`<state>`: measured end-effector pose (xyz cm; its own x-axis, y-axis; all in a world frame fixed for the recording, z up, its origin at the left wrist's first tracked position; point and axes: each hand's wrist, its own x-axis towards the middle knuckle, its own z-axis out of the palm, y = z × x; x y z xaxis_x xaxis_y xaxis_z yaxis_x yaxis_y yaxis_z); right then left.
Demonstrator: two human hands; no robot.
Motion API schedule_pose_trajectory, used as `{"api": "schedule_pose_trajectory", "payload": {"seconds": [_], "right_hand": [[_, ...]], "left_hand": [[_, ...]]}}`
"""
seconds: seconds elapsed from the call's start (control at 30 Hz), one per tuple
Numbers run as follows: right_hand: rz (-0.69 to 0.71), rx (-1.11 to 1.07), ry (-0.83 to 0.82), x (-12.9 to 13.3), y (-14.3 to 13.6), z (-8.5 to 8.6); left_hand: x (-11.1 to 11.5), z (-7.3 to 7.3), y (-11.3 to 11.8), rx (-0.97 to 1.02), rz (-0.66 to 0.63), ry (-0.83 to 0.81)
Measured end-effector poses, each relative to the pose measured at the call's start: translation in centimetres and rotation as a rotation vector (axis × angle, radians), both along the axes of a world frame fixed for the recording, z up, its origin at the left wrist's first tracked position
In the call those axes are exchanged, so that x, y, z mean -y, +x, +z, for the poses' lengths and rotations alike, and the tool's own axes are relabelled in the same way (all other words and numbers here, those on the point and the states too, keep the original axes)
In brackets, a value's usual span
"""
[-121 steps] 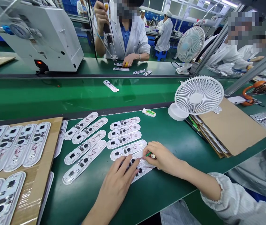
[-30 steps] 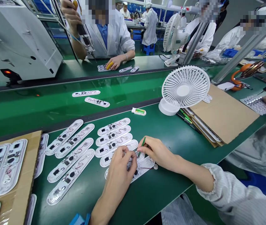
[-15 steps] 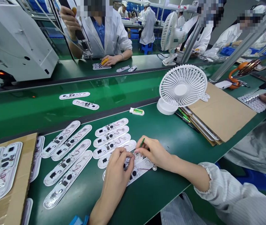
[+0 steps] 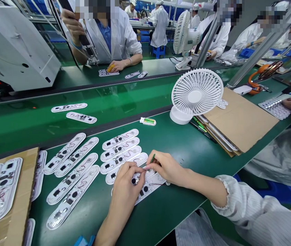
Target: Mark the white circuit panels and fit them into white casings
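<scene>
At a green workbench [image 4: 199,153], we curl our left hand [image 4: 127,182] over a white circuit strip [image 4: 149,173], whether pinching it we cannot tell, while our right hand [image 4: 169,168] grips a thin green tool [image 4: 153,158] above it; beyond stand a white fan [image 4: 196,94] and, across the belt [image 4: 127,97], a worker [image 4: 114,36]

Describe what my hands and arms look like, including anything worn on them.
Both the left hand and right hand are ungloved. The right forearm enters a loose, whitish, finely striped sleeve with a gathered cuff. No left sleeve shows; something blue sits beside that forearm, too cut off to identify.
</scene>
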<state>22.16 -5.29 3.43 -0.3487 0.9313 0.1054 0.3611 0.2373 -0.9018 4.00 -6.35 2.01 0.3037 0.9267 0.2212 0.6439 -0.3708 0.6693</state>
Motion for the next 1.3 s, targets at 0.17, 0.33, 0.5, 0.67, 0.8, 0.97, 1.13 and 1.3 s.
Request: {"api": "schedule_pose_trajectory", "payload": {"seconds": [0.17,0.33,0.5,0.67,0.8,0.97,1.13,1.3], "right_hand": [[0.006,-0.011,0.014,0.2,-0.3,0.0],[-0.002,-0.017,0.038,0.5,-0.4,-0.4],[-0.034,-0.056,0.029,0.5,-0.4,-0.8],[0.017,0.066,0.082,0.7,-0.6,-0.9],[0.058,0.114,0.093,0.5,-0.8,-1.0],[0.101,0.085,0.087,-0.2,-0.9,-1.2],[0.012,-0.101,0.03,-0.5,-0.5,-2.1],[-0.155,-0.465,-0.371,-1.1,-0.3,-2.5]], "left_hand": [[0.1,-0.2,0.1,-0.044,-0.026,0.115],[1.4,0.0,-0.4,-0.213,-0.07,0.346],[2.4,0.1,-1.4,-0.409,-0.156,0.42],[2.4,-0.1,-1.5,-0.405,-0.146,0.41],[2.3,-0.1,-1.5,-0.361,-0.125,0.379],[2.4,-0.2,-1.1,-0.293,-0.082,0.334],[2.8,1.1,-1.5,-0.175,-0.058,0.224],[-3.3,4.6,-6.9,-0.303,0.082,0.167]]}}
